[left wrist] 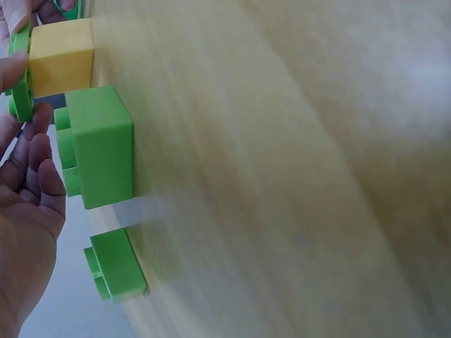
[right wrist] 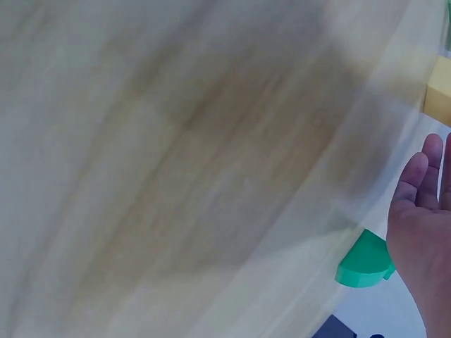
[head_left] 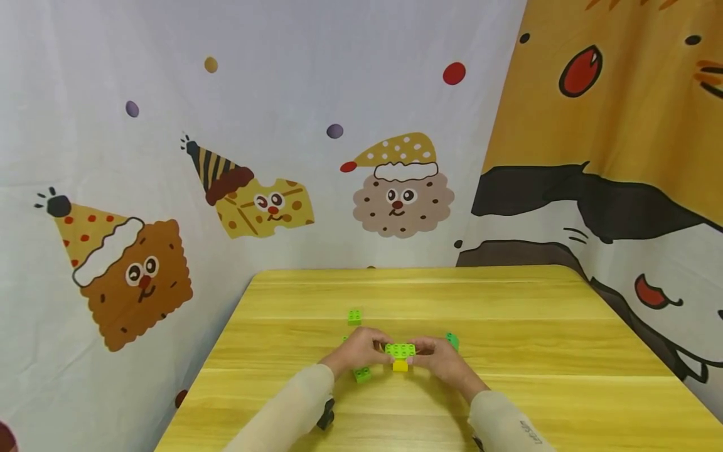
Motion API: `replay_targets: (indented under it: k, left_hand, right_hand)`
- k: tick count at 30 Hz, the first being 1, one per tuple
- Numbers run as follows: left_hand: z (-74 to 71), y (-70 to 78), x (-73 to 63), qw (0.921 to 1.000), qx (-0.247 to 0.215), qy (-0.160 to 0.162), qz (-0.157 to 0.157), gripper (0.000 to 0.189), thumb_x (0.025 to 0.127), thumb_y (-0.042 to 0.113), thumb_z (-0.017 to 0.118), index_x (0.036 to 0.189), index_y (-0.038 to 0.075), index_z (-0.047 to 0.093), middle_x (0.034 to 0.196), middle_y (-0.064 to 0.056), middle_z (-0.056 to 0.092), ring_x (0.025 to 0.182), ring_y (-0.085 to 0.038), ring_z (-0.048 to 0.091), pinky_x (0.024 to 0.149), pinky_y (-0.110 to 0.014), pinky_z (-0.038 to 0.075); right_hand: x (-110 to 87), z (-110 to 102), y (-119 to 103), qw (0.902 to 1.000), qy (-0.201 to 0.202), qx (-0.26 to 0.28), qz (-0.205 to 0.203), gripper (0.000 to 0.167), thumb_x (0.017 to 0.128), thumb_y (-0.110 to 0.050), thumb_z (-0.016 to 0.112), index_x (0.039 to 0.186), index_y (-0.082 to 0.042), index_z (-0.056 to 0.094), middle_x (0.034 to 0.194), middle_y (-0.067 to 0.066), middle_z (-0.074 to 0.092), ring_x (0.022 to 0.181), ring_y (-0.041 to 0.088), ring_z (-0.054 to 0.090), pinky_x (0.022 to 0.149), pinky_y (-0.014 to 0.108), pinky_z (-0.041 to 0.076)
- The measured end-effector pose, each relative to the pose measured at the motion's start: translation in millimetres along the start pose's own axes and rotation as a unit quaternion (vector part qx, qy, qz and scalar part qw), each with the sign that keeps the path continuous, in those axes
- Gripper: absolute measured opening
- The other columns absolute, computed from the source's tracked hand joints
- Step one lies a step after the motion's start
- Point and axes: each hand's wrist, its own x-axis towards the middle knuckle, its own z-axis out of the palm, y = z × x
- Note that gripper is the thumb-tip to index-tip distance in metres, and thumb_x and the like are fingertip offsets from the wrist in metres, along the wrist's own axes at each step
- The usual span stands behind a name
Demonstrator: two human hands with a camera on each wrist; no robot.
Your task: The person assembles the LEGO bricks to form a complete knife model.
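Observation:
A light green flat building brick with several studs sits across the top of a yellow brick on the table. My left hand pinches the flat brick's left end between thumb and fingers. At its right end, my right hand pinches it too. In the left wrist view the flat brick lies against the studded side of the yellow brick; whether they are pressed fully together cannot be told. Only part of the right hand shows in its wrist view.
Beside the left hand lies a green brick; a smaller one is farther back. A third, mostly hidden, peeks out behind that hand. A darker green rounded piece lies beyond the right hand. The wooden table meets a printed cloth.

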Motion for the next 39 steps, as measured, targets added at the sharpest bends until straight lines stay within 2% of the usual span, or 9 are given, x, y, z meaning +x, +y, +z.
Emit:
replay_targets:
  k: [7, 22, 29, 36, 39]
  left_hand:
    - [3.0, -2.0, -2.9, 0.9999, -0.009, 0.013, 0.005, 0.026, 0.084, 0.025, 0.082, 0.109, 0.019, 0.077, 0.089, 0.011, 0.064, 0.078, -0.008, 0.055, 0.067, -0.025, 0.048]
    - [6.3, -3.3, -0.8, 0.9995, -0.020, 0.017, -0.015, 0.027, 0.085, 0.026, 0.081, 0.110, 0.018, 0.077, 0.088, 0.007, 0.062, 0.078, -0.012, 0.055, 0.065, -0.025, 0.049]
    - [8.0, -3.0, 2.7, 0.9992, -0.008, 0.030, -0.024, 0.029, 0.085, 0.029, 0.080, 0.112, 0.019, 0.076, 0.089, 0.009, 0.062, 0.079, -0.010, 0.055, 0.067, -0.026, 0.049]
    - [7.1, -1.8, 3.4, 0.9988, 0.013, 0.036, -0.032, 0.031, 0.085, 0.030, 0.081, 0.113, 0.020, 0.076, 0.090, 0.010, 0.062, 0.080, -0.009, 0.055, 0.068, -0.026, 0.049]
    - [6.7, -2.3, 2.8, 0.9981, 0.028, 0.045, -0.030, 0.028, 0.082, 0.030, 0.083, 0.108, 0.021, 0.077, 0.090, 0.009, 0.061, 0.079, -0.008, 0.054, 0.067, -0.026, 0.048]
  right_hand:
    - [-1.3, -0.1, 0.5, 0.9999, 0.005, 0.001, 0.013, 0.042, 0.089, -0.026, 0.076, 0.123, -0.004, 0.067, 0.107, 0.003, 0.069, 0.098, 0.020, 0.061, 0.084, 0.039, 0.052]
    - [-0.4, -2.4, 1.6, 0.9998, -0.001, 0.003, 0.020, 0.052, 0.091, -0.025, 0.075, 0.133, 0.002, 0.060, 0.111, 0.008, 0.068, 0.098, 0.022, 0.061, 0.082, 0.040, 0.053]
    - [-0.5, -1.5, 5.2, 0.9995, 0.014, 0.010, 0.026, 0.056, 0.092, -0.028, 0.073, 0.138, 0.000, 0.056, 0.120, 0.013, 0.065, 0.100, 0.023, 0.063, 0.083, 0.040, 0.053]
    - [-0.4, 0.7, 6.6, 0.9993, 0.019, 0.017, 0.025, 0.055, 0.091, -0.028, 0.073, 0.137, -0.001, 0.057, 0.117, 0.012, 0.066, 0.097, 0.022, 0.064, 0.081, 0.039, 0.053]
    - [0.5, 2.4, 7.2, 0.9990, 0.024, 0.023, 0.030, 0.055, 0.090, -0.027, 0.075, 0.136, -0.001, 0.058, 0.117, 0.013, 0.067, 0.096, 0.023, 0.064, 0.080, 0.040, 0.053]
